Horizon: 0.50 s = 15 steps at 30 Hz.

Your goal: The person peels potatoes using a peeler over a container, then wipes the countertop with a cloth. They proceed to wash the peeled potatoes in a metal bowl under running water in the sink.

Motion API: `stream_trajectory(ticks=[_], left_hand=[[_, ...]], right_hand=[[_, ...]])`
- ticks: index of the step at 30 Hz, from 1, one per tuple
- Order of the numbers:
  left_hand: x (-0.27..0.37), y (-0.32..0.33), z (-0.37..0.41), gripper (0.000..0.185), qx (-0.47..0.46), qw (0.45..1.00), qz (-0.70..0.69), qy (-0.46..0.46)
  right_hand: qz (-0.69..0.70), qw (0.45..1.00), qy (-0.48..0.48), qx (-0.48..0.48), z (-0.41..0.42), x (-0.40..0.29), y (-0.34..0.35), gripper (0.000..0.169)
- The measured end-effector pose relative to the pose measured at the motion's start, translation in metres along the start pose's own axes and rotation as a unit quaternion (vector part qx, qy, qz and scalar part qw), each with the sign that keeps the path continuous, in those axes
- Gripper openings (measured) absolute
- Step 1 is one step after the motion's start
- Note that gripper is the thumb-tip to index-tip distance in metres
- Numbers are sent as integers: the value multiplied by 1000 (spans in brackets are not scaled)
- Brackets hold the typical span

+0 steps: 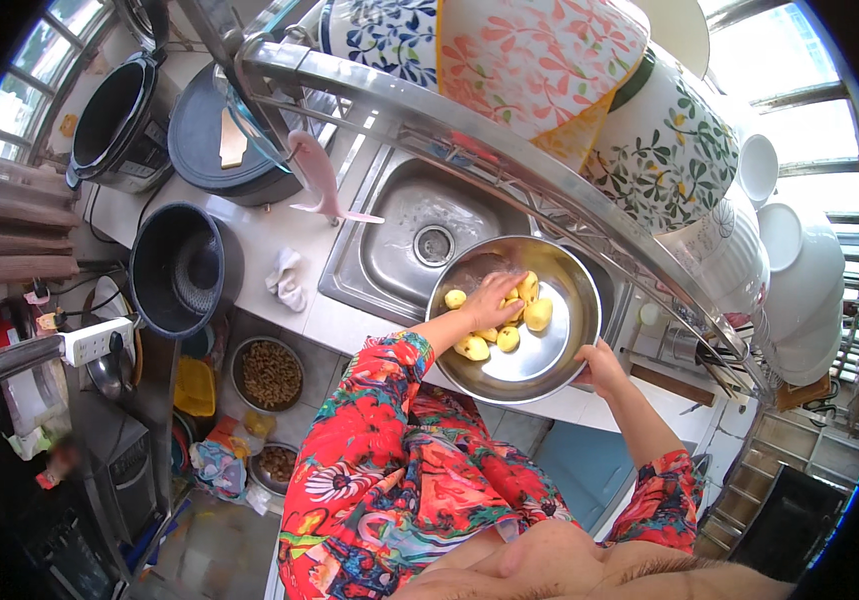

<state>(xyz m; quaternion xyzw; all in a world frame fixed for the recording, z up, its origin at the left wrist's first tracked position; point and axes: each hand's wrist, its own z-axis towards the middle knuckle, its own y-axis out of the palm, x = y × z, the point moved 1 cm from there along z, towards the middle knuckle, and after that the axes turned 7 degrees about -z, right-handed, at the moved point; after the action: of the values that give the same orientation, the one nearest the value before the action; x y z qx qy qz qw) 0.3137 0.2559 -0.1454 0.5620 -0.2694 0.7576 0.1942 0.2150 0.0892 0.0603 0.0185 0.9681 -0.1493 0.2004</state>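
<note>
A large stainless steel bowl [519,367] is tilted over the right part of the double sink [377,232] and the counter's front edge. Several peeled potatoes [538,314] lie in it, some with dark spots. My left hand [491,301] reaches inside and rests over the potatoes, its fingers spread; whether it grips one cannot be told. At the bowl's right rim, my right hand [600,367] holds on, thumb at the edge and the other fingers partly hidden beneath. The sink's left basin shows a round drain [434,245].
A metal dish rack [399,97] with patterned bowls [669,150] overhangs the sink. On the left counter are a white cloth [288,280], a dark pot [187,270], a round lid [211,135] and an electric cooker [118,124]. A power strip [97,341] sits left.
</note>
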Motion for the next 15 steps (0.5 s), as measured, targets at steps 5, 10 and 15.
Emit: stream_trajectory(ticks=[5,10,15], left_hand=[[22,-21,5,65,-150,986,66,-27],[34,-61,39,65,-343,925,164,-27],[20,-67,43,63,-290,945,151,14]], right_hand=[[-25,999,1,23,-5,4,-6,36],[-26,1000,4,16,2,18,-13,34],[1,1000,-21,11,11,29,-12,40]])
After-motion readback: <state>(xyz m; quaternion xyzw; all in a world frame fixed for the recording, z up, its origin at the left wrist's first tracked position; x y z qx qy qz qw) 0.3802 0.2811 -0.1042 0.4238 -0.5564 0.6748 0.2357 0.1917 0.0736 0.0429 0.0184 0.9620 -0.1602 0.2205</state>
